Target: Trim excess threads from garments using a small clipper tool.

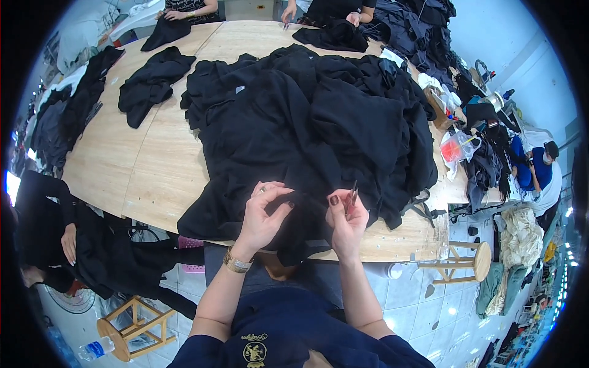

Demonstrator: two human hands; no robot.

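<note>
Over one black cloth heap point(257, 129), left hand point(264, 216) loosely cupped, right hand point(348, 224) gripping one small tool point(354, 191).

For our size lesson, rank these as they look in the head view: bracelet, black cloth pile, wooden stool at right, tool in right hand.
1. Black cloth pile
2. Wooden stool at right
3. Bracelet
4. Tool in right hand, partly hidden; only its visible part is ranked
</note>
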